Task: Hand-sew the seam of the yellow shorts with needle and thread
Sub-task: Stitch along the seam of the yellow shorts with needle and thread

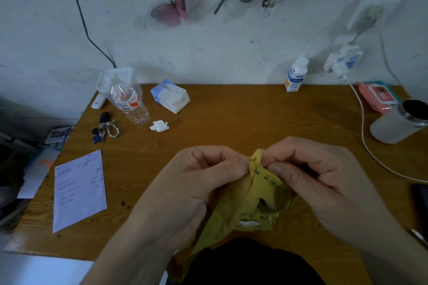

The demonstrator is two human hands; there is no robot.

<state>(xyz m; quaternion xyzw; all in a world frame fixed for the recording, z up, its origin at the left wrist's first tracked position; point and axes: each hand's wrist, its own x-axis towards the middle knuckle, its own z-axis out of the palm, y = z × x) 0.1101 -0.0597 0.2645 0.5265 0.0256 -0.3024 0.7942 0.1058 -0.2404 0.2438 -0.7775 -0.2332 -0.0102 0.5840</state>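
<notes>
The yellow shorts (243, 203) hang bunched between my hands over the near edge of the wooden table (243, 111). A folded seam with dark green stitches (266, 176) stands up at the top of the cloth. My left hand (196, 183) pinches the seam from the left with thumb and forefinger. My right hand (324, 176) pinches it from the right, fingers curled at the fold. The needle and thread are too small to make out between the fingers.
On the table lie a sheet of paper (78, 190), keys with a bead ring (104, 127), a plastic bottle (132, 104), a tissue pack (170, 96), a crumpled tissue (159, 125), a white bottle (296, 75), a grey cup (400, 122) and a white cable (363, 136).
</notes>
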